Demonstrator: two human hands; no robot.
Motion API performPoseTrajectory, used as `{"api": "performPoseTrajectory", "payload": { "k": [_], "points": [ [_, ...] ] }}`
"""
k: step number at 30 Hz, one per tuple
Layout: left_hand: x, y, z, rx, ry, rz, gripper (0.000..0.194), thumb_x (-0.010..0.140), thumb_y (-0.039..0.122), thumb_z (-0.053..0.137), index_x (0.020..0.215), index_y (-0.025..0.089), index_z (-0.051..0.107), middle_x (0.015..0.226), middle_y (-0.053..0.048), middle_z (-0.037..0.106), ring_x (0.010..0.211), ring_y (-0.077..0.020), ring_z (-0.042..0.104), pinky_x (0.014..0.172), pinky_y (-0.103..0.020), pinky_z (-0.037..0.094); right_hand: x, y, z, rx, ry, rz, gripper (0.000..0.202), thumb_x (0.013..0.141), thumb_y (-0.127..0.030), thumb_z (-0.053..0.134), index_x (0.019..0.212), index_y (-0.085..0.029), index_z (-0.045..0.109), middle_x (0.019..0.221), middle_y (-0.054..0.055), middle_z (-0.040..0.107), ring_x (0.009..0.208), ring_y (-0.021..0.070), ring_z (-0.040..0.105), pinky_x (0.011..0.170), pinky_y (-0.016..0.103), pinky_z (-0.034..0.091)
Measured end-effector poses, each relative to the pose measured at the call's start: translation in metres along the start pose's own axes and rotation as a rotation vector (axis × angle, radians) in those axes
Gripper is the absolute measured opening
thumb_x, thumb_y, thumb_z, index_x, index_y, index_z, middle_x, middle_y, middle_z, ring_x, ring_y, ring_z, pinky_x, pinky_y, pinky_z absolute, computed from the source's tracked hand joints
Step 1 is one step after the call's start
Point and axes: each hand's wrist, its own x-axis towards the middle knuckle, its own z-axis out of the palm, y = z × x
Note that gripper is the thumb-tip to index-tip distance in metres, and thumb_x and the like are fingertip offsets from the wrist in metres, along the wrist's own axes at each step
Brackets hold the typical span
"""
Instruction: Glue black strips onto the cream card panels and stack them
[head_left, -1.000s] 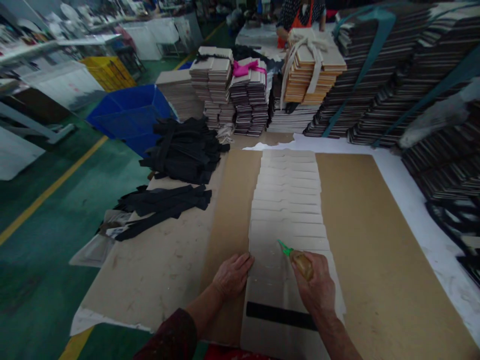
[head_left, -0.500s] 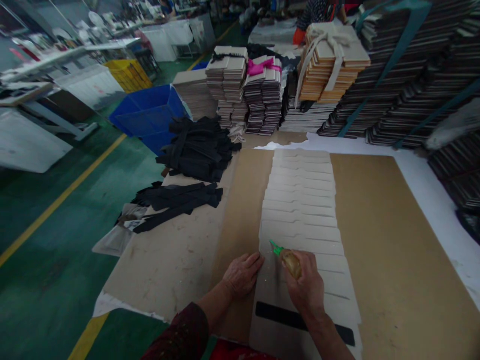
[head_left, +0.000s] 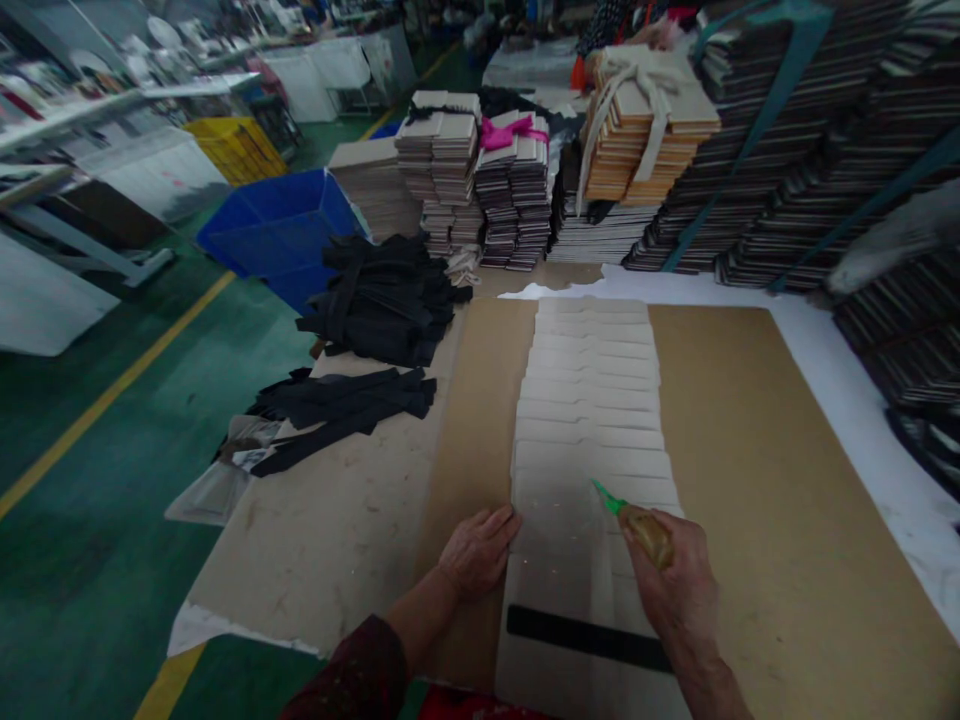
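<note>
My right hand (head_left: pixel 675 592) grips a small amber glue bottle (head_left: pixel 646 533) with a green nozzle, its tip pointing at the overlapping row of pale card pieces (head_left: pixel 592 400) laid down the brown board (head_left: pixel 720 450). My left hand (head_left: pixel 476 550) rests flat with fingers on the left edge of the nearest cards. A black strip (head_left: pixel 585 637) lies across the nearest card, just below my right wrist.
Black fabric strips (head_left: pixel 349 405) and a larger black pile (head_left: pixel 382 295) lie left of the board. Stacks of bundled cards (head_left: pixel 480 180) and tall dark stacks (head_left: pixel 787 150) line the back and right. A blue bin (head_left: pixel 277 230) stands on the green floor. Another person works at the far table.
My right hand has carried the glue bottle rightward across the card, from near my left hand to the right half. My left hand stays on the card edge.
</note>
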Motion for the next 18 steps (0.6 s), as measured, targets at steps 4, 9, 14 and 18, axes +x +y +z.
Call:
{"api": "performPoseTrajectory", "payload": {
  "k": [4,9,14,18],
  "points": [
    [-0.001,0.000,-0.001,-0.042,0.030,-0.007,0.050,0.088,0.018,0.049,0.137,0.023,0.046,0.134,-0.006,0.055,0.108,-0.0250,0.056,0.095,-0.041,0.050,0.002,0.012,-0.013,-0.023,0.021,0.112,0.054,0.080,-0.069,0.052,0.107,-0.022,0.059,0.105,0.010,0.058,0.094,0.0292,0.058,0.076,0.044,0.049],
    [-0.001,-0.001,-0.001,-0.088,0.122,-0.063,0.041,0.093,0.016,0.041,0.134,0.019,0.046,0.129,-0.009,0.056,0.114,-0.0215,0.055,0.100,-0.037,0.049,-0.010,-0.004,0.002,0.153,-0.041,0.137,0.048,0.077,-0.061,0.061,0.105,-0.022,0.059,0.105,0.008,0.059,0.095,0.0269,0.059,0.080,0.041,0.050],
    [0.024,-0.015,-0.011,-0.113,0.195,-0.098,0.034,0.095,0.014,0.039,0.128,0.018,0.049,0.121,-0.010,0.057,0.109,-0.0195,0.057,0.095,-0.037,0.051,-0.010,-0.020,0.015,0.446,-0.058,0.384,0.053,0.069,-0.057,0.071,0.105,-0.020,0.060,0.098,0.007,0.065,0.086,0.0251,0.063,0.074,0.038,0.053],
    [0.056,-0.027,-0.019,-0.096,0.185,-0.066,0.035,0.095,0.019,0.050,0.130,0.019,0.049,0.124,-0.009,0.056,0.112,-0.0239,0.055,0.096,-0.047,0.048,0.006,-0.021,0.019,0.490,-0.029,0.436,0.056,0.072,-0.056,0.069,0.111,-0.018,0.055,0.092,0.005,0.068,0.079,0.0228,0.065,0.067,0.034,0.055]
  ]
}}
